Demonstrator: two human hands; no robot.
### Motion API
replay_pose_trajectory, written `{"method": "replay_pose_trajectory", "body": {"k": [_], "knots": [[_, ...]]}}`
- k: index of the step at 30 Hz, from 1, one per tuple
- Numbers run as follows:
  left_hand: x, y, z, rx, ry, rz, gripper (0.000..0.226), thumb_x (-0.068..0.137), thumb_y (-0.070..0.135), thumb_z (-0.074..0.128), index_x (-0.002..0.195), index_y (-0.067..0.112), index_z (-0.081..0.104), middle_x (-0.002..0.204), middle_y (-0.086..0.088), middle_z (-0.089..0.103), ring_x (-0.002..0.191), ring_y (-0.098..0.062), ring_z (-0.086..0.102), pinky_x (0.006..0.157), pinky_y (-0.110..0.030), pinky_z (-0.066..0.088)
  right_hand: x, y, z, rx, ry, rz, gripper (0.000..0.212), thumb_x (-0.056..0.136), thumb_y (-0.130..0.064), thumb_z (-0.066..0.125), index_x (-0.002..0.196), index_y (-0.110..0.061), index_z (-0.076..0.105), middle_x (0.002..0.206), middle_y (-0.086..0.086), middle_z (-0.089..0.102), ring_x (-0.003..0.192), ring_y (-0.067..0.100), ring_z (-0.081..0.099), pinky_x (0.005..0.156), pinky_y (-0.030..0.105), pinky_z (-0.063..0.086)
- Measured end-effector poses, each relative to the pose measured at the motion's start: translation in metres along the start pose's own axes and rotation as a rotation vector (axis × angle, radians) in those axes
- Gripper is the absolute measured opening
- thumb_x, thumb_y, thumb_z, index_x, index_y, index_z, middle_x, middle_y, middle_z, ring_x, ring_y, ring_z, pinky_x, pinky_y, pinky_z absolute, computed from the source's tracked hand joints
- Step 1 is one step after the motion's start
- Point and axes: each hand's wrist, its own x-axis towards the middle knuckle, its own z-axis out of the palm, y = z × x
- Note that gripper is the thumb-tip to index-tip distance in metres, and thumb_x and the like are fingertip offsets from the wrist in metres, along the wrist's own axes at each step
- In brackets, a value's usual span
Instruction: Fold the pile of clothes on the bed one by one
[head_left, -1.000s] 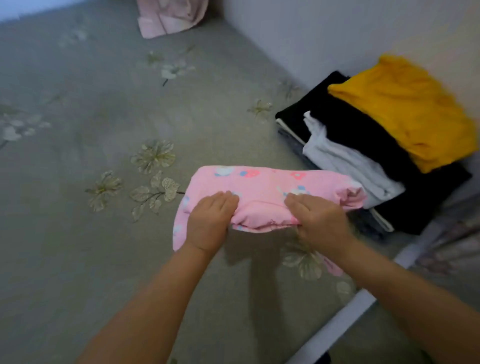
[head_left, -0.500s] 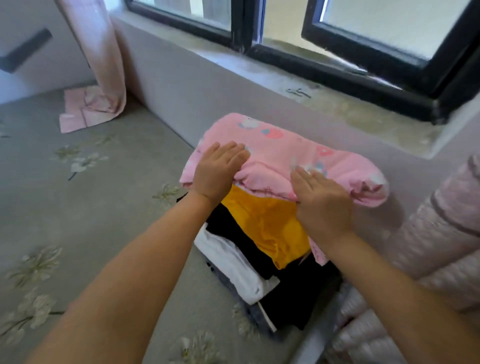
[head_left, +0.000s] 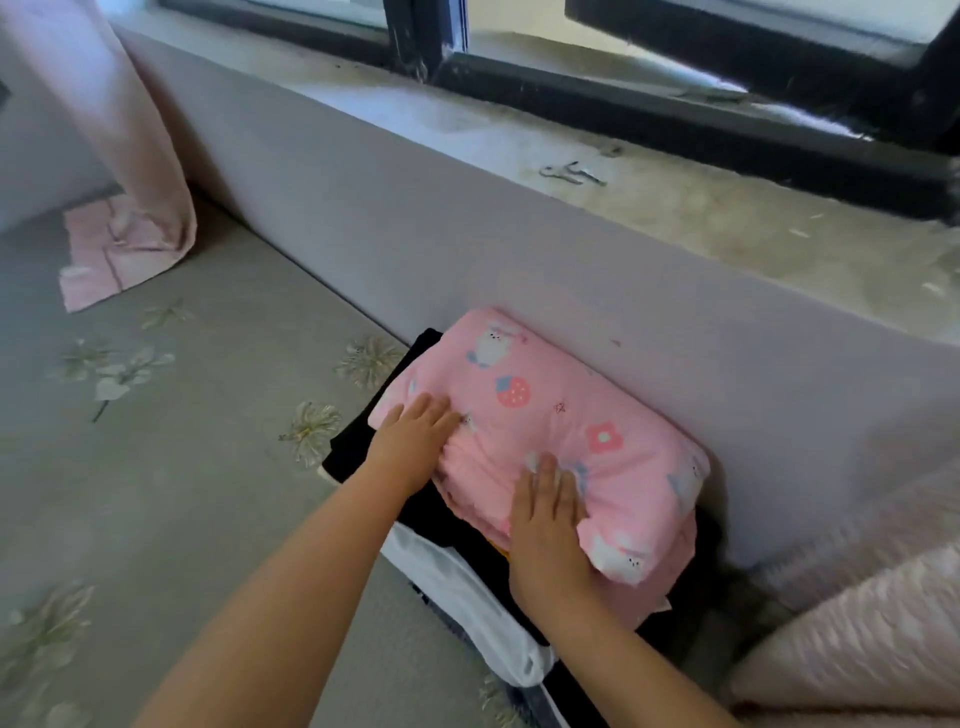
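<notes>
A folded pink garment (head_left: 550, 431) printed with bunnies, a strawberry and a flower lies on top of a stack of folded clothes against the wall. Below it show a black garment (head_left: 358, 441) and a white garment (head_left: 467, 608); the yellow one is almost hidden. My left hand (head_left: 415, 441) rests flat on the pink garment's left front edge. My right hand (head_left: 545, 519) presses flat on its front edge, fingers straight.
The grey bed sheet (head_left: 182, 493) with pale flower prints stretches to the left. A pink curtain (head_left: 119, 171) hangs down onto the bed at far left. A window ledge (head_left: 675, 208) runs above the wall. Quilted pink bedding (head_left: 857, 639) lies at right.
Both hands carried the folded pink garment from the bed over to the stack, lowered it onto the yellow garment, and now lie flat on it.
</notes>
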Motion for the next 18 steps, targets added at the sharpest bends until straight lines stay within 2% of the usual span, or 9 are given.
{"method": "replay_pose_trajectory", "body": {"k": [2,5,6,8,9,11,13,15,18], "knots": [[0.001,-0.004,-0.013,-0.020,-0.073,0.023,0.055,0.093,0.006,0.033,0.144,0.023,0.019,0.154,0.004,0.009,0.141,-0.014,0.008,0.112,-0.042,0.013,-0.002,0.000,-0.001,0.123,-0.022,0.023,0.077,0.089,-0.012,0.042,0.142,0.004,-0.011,0.147,0.028,-0.022,0.136,0.045,-0.015,0.112,0.049,-0.008],[0.005,0.005,-0.040,-0.102,-0.085,-0.096,0.044,0.093,0.010,0.035,0.134,0.024,0.041,0.138,-0.004,0.043,0.127,-0.023,0.038,0.099,-0.038,0.034,-0.006,0.007,-0.004,0.405,0.031,0.019,0.078,0.087,-0.014,0.046,0.145,-0.003,-0.007,0.150,0.016,-0.022,0.138,0.035,-0.018,0.112,0.042,-0.010],[0.007,0.013,-0.048,-0.143,-0.012,-0.162,0.037,0.093,0.013,0.036,0.126,0.019,0.049,0.128,-0.008,0.052,0.118,-0.027,0.047,0.090,-0.035,0.038,-0.008,0.010,-0.004,0.498,0.062,0.017,0.075,0.089,-0.018,0.046,0.145,-0.005,-0.003,0.152,0.013,-0.020,0.139,0.031,-0.017,0.111,0.039,-0.011],[0.010,0.028,-0.055,-0.208,0.246,-0.277,0.028,0.092,0.017,0.037,0.111,0.006,0.054,0.114,-0.015,0.059,0.105,-0.032,0.053,0.079,-0.033,0.037,-0.011,0.015,-0.004,0.628,0.115,0.029,0.071,0.092,-0.029,0.048,0.146,-0.008,0.006,0.154,0.008,-0.014,0.141,0.024,-0.012,0.111,0.034,-0.009],[0.012,0.035,-0.056,-0.244,0.365,-0.309,0.029,0.092,0.019,0.037,0.110,0.004,0.052,0.114,-0.017,0.057,0.106,-0.032,0.051,0.080,-0.035,0.036,-0.012,0.016,-0.003,0.668,0.142,0.031,0.072,0.091,-0.034,0.051,0.146,-0.009,0.010,0.154,0.006,-0.011,0.142,0.022,-0.010,0.111,0.031,-0.009],[0.018,0.046,-0.049,-0.327,0.482,-0.257,0.041,0.093,0.028,0.037,0.125,0.003,0.043,0.130,-0.018,0.046,0.121,-0.028,0.040,0.093,-0.038,0.030,-0.015,0.019,0.000,0.728,0.181,0.032,0.075,0.088,-0.036,0.057,0.145,-0.010,0.015,0.153,0.000,-0.003,0.142,0.018,-0.006,0.110,0.024,-0.008],[0.023,0.058,-0.039,-0.381,0.428,-0.077,0.056,0.095,0.039,0.036,0.141,0.010,0.027,0.150,-0.009,0.023,0.139,-0.022,0.017,0.109,-0.038,0.013,-0.018,0.023,0.005,0.781,0.221,0.038,0.073,0.086,-0.031,0.060,0.144,-0.012,0.021,0.153,-0.003,0.003,0.142,0.014,-0.001,0.109,0.018,-0.004],[0.026,0.064,-0.027,-0.340,0.333,0.062,0.060,0.095,0.045,0.031,0.147,0.020,0.011,0.155,-0.001,0.003,0.142,-0.017,-0.001,0.112,-0.036,-0.003,-0.023,0.029,0.006,0.876,0.235,0.028,0.068,0.085,-0.021,0.064,0.141,-0.009,0.028,0.151,-0.002,0.014,0.139,0.008,0.007,0.107,0.011,0.003],[0.026,0.064,-0.014,-0.287,0.272,0.049,0.061,0.096,0.047,0.026,0.147,0.023,0.002,0.155,0.001,-0.005,0.142,-0.016,-0.007,0.112,-0.035,-0.007,-0.031,0.035,0.004,1.259,0.238,0.088,0.060,0.080,0.006,0.061,0.135,-0.003,0.039,0.138,-0.004,0.032,0.131,0.006,0.025,0.100,0.004,0.018]]}}
